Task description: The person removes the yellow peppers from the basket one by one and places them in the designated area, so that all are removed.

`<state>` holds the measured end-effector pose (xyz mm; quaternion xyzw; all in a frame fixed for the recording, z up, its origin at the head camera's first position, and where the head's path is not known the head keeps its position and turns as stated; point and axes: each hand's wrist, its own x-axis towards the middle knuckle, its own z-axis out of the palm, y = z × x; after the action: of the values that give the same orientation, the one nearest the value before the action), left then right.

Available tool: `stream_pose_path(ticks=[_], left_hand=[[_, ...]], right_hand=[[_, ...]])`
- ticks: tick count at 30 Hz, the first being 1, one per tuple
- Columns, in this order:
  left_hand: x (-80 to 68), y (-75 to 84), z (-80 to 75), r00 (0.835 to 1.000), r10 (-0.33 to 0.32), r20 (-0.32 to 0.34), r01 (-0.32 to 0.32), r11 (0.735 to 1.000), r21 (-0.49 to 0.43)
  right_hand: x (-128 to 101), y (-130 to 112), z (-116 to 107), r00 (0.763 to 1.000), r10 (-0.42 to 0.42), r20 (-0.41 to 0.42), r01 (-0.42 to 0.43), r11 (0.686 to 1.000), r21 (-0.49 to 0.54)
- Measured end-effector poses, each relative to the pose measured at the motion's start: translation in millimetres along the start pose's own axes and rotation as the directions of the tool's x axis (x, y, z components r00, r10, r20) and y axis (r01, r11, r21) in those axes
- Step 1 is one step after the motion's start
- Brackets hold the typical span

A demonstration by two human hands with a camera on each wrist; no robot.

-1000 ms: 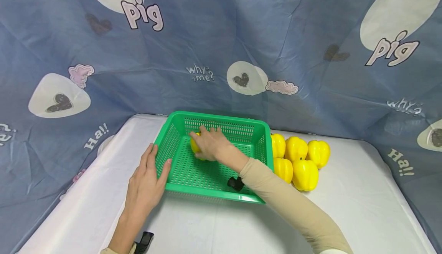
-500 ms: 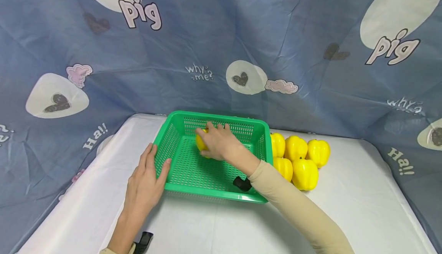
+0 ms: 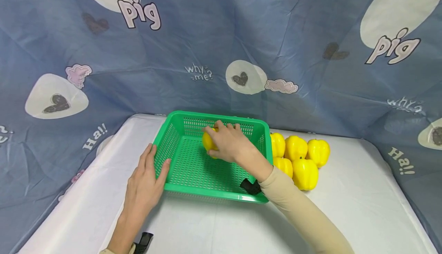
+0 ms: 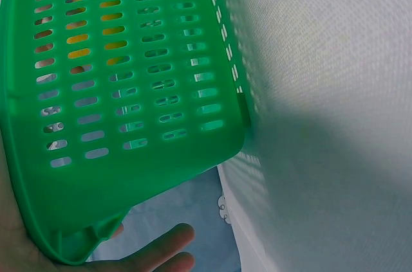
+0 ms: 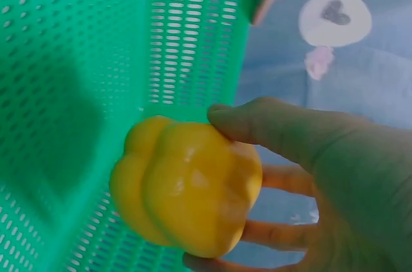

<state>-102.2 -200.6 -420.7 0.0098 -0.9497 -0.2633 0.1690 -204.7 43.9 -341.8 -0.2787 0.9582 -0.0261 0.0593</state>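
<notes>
My right hand (image 3: 228,142) grips a yellow bell pepper (image 5: 187,188) over the inside of a green plastic basket (image 3: 214,195). In the right wrist view the thumb lies on one side of the pepper and the fingers wrap its other side. My left hand (image 3: 145,183) rests at the basket's left rim, thumb on the near side and fingers along the outside. Through the slots of the basket wall (image 4: 129,182), the left wrist view shows bits of yellow. Two fingers (image 4: 164,246) stretch past the basket's corner there.
Several yellow bell peppers (image 3: 305,174) stand grouped against the basket's right side on the white-covered table (image 3: 193,227). A blue printed cloth (image 3: 193,35) hangs behind the table. Black straps (image 3: 251,187) sit at both wrists.
The right hand has moved to the right and slightly up within the basket, carrying the yellow bell pepper. The left hand has stayed at the left rim.
</notes>
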Motion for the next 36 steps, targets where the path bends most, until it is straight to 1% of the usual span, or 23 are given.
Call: stream_pose_path(ticks=[7, 12, 18, 23, 26, 36], left_hand=[[-0.8, 0.2, -1.4, 1.0, 0.001, 0.004, -0.001, 1.0, 0.003], [-0.6, 1.0, -1.8, 1.0, 0.003, 0.0, -0.003, 1.0, -0.002], [0.0, 1.5, -0.8, 1.0, 0.011, -0.012, -0.011, 1.0, -0.008], [-0.3, 1.7, -0.7, 1.0, 0.007, -0.004, -0.007, 1.0, -0.009], [-0.4, 1.4, -0.2, 1.0, 0.006, -0.001, -0.006, 1.0, -0.01], [-0.5, 0.5, 1.3, 1.0, 0.012, -0.011, -0.012, 1.0, -0.001]], right_hand=[[-16, 8, -11, 0.998, 0.019, -0.061, -0.017, 0.999, 0.046], [-26, 11, -16, 0.996, 0.027, -0.086, -0.023, 0.998, 0.055], [-37, 16, -19, 0.994, 0.041, -0.098, -0.036, 0.998, 0.052], [-47, 21, -20, 0.994, 0.061, -0.09, -0.055, 0.996, 0.072], [-53, 26, -20, 0.992, 0.071, -0.101, -0.062, 0.994, 0.088], [-78, 42, -26, 0.979, 0.1, -0.18, -0.084, 0.992, 0.098]])
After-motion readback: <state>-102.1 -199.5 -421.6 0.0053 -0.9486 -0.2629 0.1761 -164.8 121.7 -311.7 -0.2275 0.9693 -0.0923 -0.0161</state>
